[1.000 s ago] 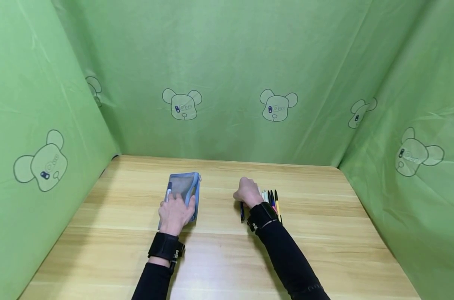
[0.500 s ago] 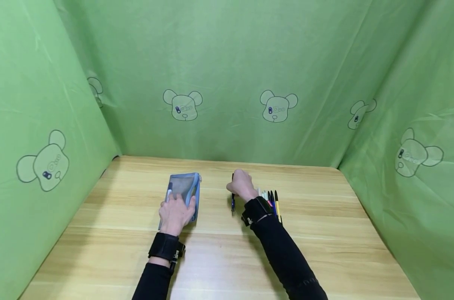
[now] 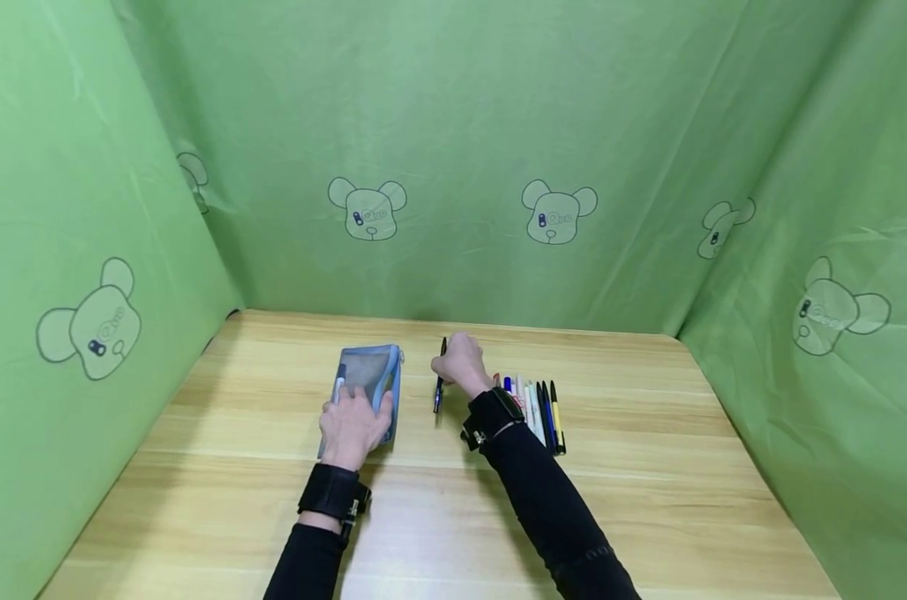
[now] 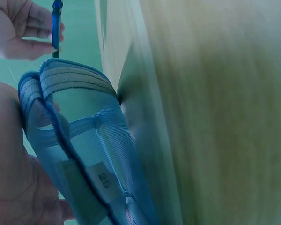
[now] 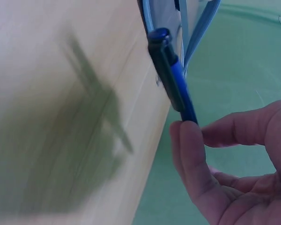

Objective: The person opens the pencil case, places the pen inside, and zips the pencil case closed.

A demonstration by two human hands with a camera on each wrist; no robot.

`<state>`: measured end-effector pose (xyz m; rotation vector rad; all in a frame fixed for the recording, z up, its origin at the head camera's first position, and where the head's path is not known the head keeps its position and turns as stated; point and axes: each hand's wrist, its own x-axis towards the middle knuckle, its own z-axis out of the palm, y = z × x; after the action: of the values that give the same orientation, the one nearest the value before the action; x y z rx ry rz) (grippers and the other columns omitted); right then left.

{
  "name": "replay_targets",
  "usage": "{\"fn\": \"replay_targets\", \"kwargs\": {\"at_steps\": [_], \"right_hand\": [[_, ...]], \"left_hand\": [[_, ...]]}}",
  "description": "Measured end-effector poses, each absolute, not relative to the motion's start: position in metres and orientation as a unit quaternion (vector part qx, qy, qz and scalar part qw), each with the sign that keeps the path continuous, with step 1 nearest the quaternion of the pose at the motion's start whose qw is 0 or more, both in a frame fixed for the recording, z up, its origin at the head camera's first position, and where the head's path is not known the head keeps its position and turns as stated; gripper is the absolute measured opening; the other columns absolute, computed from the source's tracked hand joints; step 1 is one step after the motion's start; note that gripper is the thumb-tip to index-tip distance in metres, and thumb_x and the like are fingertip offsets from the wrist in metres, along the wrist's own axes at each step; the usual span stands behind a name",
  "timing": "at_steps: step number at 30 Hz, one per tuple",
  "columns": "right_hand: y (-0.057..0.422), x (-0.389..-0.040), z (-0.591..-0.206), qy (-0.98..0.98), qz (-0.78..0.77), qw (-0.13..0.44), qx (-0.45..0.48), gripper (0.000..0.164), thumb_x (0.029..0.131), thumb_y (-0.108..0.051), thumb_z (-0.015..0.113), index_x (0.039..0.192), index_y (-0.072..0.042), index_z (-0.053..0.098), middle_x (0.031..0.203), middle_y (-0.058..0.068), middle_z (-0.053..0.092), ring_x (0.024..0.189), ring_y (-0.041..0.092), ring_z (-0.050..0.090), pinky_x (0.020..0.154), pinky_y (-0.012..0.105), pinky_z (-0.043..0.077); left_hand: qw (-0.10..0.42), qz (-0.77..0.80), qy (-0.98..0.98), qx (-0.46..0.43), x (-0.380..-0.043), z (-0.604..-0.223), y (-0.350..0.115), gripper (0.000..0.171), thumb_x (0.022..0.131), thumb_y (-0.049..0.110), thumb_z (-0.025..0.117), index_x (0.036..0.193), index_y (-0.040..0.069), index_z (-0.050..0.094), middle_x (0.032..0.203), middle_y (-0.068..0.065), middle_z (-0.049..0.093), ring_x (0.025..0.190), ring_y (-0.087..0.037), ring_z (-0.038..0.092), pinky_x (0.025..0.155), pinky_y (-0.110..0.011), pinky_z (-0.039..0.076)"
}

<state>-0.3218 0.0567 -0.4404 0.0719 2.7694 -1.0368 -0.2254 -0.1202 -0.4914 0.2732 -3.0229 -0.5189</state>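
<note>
Blue-and-black clip pen [image 5: 172, 77], pinched by the right hand [image 3: 461, 362], is held above the wooden table [image 3: 648, 500], between the blue mesh pencil case [image 3: 361, 371], where the left hand [image 3: 352, 427] rests loosely spread, and a row of pens [image 3: 546, 417].

2 arms [image 3: 562, 521] stretched forward, left hand [image 3: 353, 425] relaxed (palm down), right hand [image 3: 462, 364] pinching

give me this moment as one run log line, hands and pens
left hand: resting on pouch | right hand: pinching pen above table | other pens: side by side on table
</note>
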Motion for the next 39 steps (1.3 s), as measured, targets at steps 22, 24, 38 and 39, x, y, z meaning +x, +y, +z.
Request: {"fn": "replay_targets", "kwargs": {"at_steps": [22, 24, 38, 39], "right_hand": [[0.02, -0.317, -0.457, 0.915, -0.392, 0.094, 0.022, 0.024, 0.081, -0.002, 0.063, 0.058, -0.009, 0.058, 0.072, 0.016, 0.076, 0.072, 0.034, 0.077, 0.07, 0.04, 0.062], [0.017, -0.318, -0.461, 0.914, -0.393, 0.099, 0.021, 0.026, 0.08, -0.002, 0.062, 0.056, -0.011, 0.057, 0.068, 0.014, 0.075, 0.071, 0.032, 0.077, 0.065, 0.036, 0.061], [-0.003, -0.321, -0.483, 0.884, -0.447, 0.137, 0.018, 0.029, 0.08, 0.0, 0.063, 0.055, -0.012, 0.052, 0.057, 0.008, 0.069, 0.055, 0.022, 0.074, 0.054, 0.028, 0.06], [-0.004, -0.321, -0.484, 0.882, -0.45, 0.138, 0.019, 0.028, 0.08, 0.001, 0.062, 0.056, -0.012, 0.053, 0.059, 0.009, 0.069, 0.055, 0.022, 0.074, 0.055, 0.028, 0.06]], "left_hand": [[0.033, -0.168, -0.981, 0.092, -0.226, -0.491, -0.12, 0.078, 0.101, 0.059, 0.041, 0.135, -0.009, 0.055, 0.143, -0.037, 0.05, 0.104, -0.057, 0.061, 0.076, -0.059, 0.055], [0.036, -0.166, -0.981, 0.092, -0.225, -0.491, -0.121, 0.077, 0.101, 0.059, 0.041, 0.133, -0.009, 0.056, 0.142, -0.037, 0.052, 0.103, -0.057, 0.061, 0.075, -0.059, 0.055], [0.044, -0.169, -0.98, 0.094, -0.223, -0.49, -0.118, 0.074, 0.1, 0.06, 0.041, 0.124, -0.008, 0.06, 0.131, -0.034, 0.057, 0.099, -0.055, 0.061, 0.074, -0.059, 0.054], [0.043, -0.168, -0.98, 0.094, -0.223, -0.49, -0.118, 0.074, 0.1, 0.06, 0.041, 0.124, -0.008, 0.06, 0.13, -0.033, 0.057, 0.099, -0.054, 0.061, 0.074, -0.059, 0.054]]}}
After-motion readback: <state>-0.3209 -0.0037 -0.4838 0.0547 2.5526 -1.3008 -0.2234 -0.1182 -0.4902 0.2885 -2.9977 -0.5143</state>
